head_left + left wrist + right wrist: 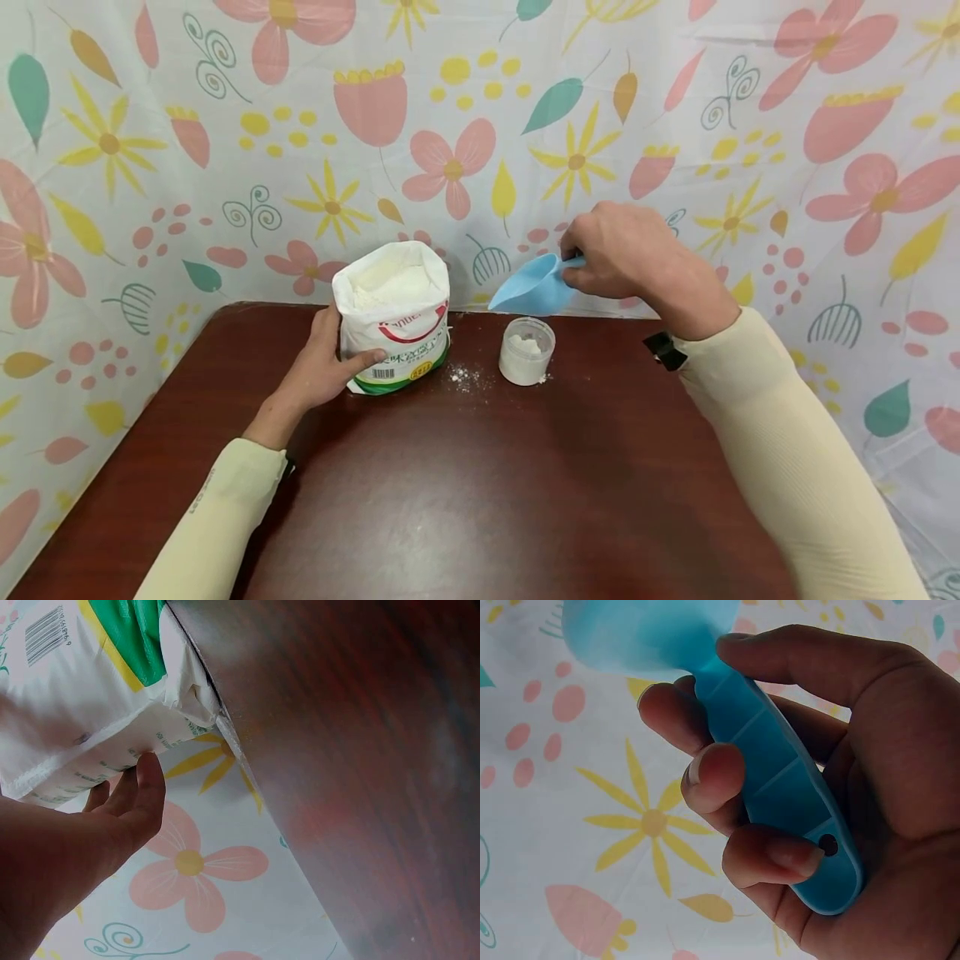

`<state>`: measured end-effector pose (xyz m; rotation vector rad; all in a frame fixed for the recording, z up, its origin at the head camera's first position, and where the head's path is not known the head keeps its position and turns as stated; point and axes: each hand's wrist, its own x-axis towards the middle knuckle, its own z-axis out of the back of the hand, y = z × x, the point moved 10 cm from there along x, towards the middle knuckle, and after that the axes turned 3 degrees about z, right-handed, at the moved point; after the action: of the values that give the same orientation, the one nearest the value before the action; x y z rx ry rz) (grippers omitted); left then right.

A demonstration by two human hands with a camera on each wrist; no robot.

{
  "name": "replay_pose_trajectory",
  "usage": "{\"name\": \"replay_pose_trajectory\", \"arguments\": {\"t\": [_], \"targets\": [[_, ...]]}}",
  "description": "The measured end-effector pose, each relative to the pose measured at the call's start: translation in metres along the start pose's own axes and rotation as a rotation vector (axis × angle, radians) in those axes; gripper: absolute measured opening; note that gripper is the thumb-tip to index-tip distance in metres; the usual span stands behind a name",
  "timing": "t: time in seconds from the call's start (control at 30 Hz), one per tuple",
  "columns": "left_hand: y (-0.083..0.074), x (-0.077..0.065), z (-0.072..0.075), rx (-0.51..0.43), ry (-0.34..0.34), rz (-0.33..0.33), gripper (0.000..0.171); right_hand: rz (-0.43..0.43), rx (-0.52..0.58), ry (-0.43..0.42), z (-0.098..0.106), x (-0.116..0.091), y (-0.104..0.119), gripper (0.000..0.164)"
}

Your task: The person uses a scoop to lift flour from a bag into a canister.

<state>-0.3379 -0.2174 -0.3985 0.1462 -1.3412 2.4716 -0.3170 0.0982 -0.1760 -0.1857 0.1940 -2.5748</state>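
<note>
A blue plastic scoop is in my right hand, tilted with its bowl pointing left above a small clear jar. In the right wrist view, the fingers and thumb wrap its ridged handle. White powder partly fills the jar. My left hand holds the left side of an open white flour bag, thumb on the front and fingers along the side. Pale powder shows inside the bag's mouth. The left wrist view has the left fingers against the bag's printed side.
Spilled powder dots the dark red-brown table between bag and jar, with a little more at the jar's foot. A flower-patterned cloth hangs right behind the table's back edge and along both sides.
</note>
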Motion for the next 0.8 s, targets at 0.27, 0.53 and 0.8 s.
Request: {"name": "replay_pose_trajectory", "arguments": {"t": [0.27,0.53,0.8], "targets": [[0.002,-0.001,-0.001,0.006,0.001,0.015,0.107,0.002,0.040,-0.014,0.004,0.004,0.006,0.017],[0.000,0.001,0.000,-0.001,0.000,-0.010,0.107,0.027,0.064,-0.040,0.012,0.010,0.011,0.013],[-0.001,0.001,-0.001,-0.009,0.005,-0.008,0.106,0.062,0.086,-0.099,0.019,0.014,0.018,0.015]]}}
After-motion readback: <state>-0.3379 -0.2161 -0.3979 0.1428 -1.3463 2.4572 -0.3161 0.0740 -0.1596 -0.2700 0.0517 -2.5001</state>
